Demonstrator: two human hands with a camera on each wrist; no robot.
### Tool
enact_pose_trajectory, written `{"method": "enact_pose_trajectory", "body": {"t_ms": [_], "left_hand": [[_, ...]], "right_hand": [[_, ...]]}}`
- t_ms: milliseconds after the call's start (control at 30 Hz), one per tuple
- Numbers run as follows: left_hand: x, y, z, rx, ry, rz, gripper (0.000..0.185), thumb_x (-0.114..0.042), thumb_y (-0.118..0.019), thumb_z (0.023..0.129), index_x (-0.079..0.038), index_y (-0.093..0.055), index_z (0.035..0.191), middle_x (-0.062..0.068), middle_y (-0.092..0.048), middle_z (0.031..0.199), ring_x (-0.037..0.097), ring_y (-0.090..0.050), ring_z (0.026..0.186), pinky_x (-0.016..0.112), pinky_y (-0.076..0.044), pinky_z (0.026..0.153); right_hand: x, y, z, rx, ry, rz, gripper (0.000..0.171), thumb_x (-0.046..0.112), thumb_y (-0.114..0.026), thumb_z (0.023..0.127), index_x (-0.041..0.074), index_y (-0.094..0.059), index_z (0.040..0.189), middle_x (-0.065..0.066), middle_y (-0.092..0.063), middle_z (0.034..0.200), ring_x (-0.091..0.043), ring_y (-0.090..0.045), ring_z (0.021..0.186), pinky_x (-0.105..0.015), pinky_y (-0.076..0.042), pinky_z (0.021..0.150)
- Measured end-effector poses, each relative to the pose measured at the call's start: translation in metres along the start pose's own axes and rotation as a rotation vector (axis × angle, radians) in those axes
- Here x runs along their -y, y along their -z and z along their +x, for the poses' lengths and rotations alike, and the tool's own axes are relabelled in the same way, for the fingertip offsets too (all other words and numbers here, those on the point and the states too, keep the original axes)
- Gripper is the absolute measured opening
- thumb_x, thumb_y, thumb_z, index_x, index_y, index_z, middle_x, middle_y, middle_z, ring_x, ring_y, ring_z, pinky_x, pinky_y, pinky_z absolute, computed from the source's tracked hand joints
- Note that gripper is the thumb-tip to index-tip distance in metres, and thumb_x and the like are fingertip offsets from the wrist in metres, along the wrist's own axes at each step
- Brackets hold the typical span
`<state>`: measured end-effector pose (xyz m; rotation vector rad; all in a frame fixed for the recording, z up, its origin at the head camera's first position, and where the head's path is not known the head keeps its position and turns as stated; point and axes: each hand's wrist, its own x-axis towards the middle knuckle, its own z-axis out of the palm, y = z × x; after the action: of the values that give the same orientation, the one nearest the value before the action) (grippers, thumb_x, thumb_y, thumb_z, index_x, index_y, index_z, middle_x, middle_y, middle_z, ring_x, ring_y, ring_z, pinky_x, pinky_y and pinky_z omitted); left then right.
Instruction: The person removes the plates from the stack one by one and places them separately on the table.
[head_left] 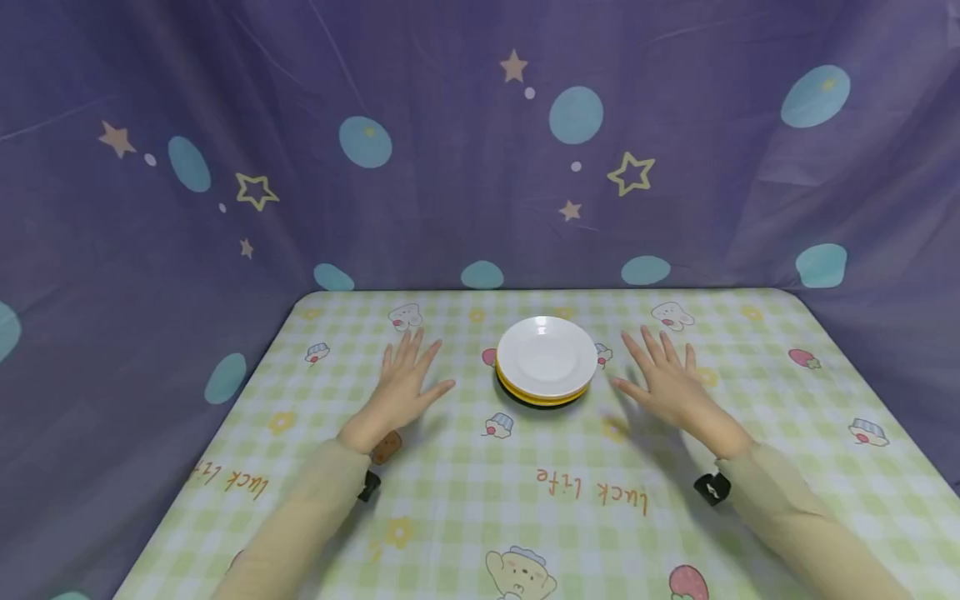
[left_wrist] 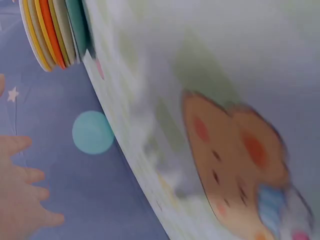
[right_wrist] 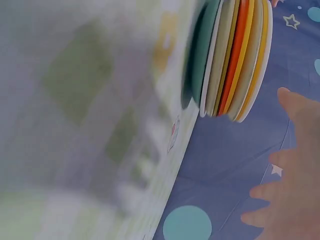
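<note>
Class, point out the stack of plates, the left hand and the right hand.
stack of plates (head_left: 547, 358): head view, centre of the white top plate.
left hand (head_left: 405, 385): head view, back of hand.
right hand (head_left: 670, 383): head view, back of hand.

Your right hand (right_wrist: 295, 190) enters at the lower right edge with fingers straight and spread, holding nothing. It is near the stack of plates (right_wrist: 232, 57), not touching it. You see the stack edge-on: teal, cream, orange, yellow and white rims. It stands on the bench (right_wrist: 90, 125), whose green-checked cloth is blurred. Behind is a purple backdrop (right_wrist: 225, 170) with a teal dot and stars.
</note>
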<state>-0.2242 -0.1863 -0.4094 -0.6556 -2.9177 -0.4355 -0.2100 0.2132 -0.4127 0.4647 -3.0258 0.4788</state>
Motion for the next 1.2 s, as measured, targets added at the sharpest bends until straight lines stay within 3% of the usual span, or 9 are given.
{"method": "enact_pose_trajectory", "body": {"t_ms": [300, 600, 900, 1200], "left_hand": [[-0.021, -0.015, 0.028, -0.053, -0.016, -0.13, 0.063, -0.039, -0.043, 0.091, -0.001, -0.025, 0.138, 0.021, -0.022, 0.142, 0.034, -0.012, 0.132, 0.05, -0.005, 0.107], [-0.04, -0.029, 0.043, -0.042, 0.03, -0.343, 0.056, -0.033, -0.042, 0.093, -0.001, -0.027, 0.137, 0.017, -0.028, 0.14, 0.029, -0.025, 0.129, 0.044, -0.017, 0.107], [-0.053, -0.041, 0.052, -0.039, 0.105, -0.544, 0.048, -0.024, -0.04, 0.095, -0.001, -0.03, 0.136, 0.019, -0.034, 0.136, 0.031, -0.034, 0.123, 0.043, -0.028, 0.103], [-0.061, -0.051, 0.058, -0.003, 0.196, -0.702, 0.049, -0.024, -0.04, 0.094, -0.001, -0.029, 0.136, 0.019, -0.042, 0.129, 0.03, -0.042, 0.117, 0.039, -0.035, 0.099]], "right_hand": [[0.014, -0.006, 0.023, -0.009, 0.053, 0.128, 0.074, 0.047, -0.047, 0.087, 0.012, -0.014, 0.143, -0.021, -0.011, 0.144, -0.045, -0.011, 0.128, -0.063, 0.0, 0.1], [0.023, -0.014, 0.035, -0.011, 0.095, 0.34, 0.071, 0.04, -0.047, 0.089, 0.003, -0.017, 0.141, -0.023, -0.02, 0.142, -0.039, -0.021, 0.128, -0.051, -0.017, 0.105], [0.027, -0.025, 0.043, -0.043, 0.028, 0.482, 0.065, 0.035, -0.048, 0.09, 0.003, -0.022, 0.139, -0.028, -0.036, 0.132, -0.04, -0.046, 0.11, -0.049, -0.037, 0.094], [0.03, -0.029, 0.042, -0.089, -0.037, 0.577, 0.059, 0.02, -0.054, 0.087, -0.005, -0.029, 0.135, -0.028, -0.043, 0.125, -0.036, -0.053, 0.1, -0.043, -0.047, 0.083]]}}
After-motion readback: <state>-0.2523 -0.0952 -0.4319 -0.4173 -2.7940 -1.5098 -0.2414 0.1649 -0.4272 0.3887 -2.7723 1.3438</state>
